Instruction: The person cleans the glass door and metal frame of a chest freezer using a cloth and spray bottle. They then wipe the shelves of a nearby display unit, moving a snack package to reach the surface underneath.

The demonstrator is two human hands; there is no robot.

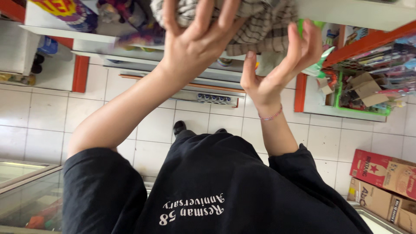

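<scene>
A beige and brown checked cloth (pixel 260 21) hangs bunched at the top middle of the view. My left hand (pixel 195 41) is raised with its back toward me, fingers spread and pressed into the cloth's left part, gripping it. My right hand (pixel 277 65) is held up just under the cloth's right edge, palm showing and fingers apart, the fingertips near the fabric. A pink beaded bracelet (pixel 272 116) circles my right wrist. My black shirt (pixel 225 186) with white lettering fills the bottom, and my black shoes (pixel 179 127) show on the floor.
White floor tiles (pixel 47 112) lie below. White shelves (pixel 130 45) with red frames hold colourful goods at the top left. A green basket (pixel 362 108) of small items sits at the right. Cardboard boxes (pixel 385 182) are stacked at the lower right, a glass-topped freezer (pixel 26 190) at the lower left.
</scene>
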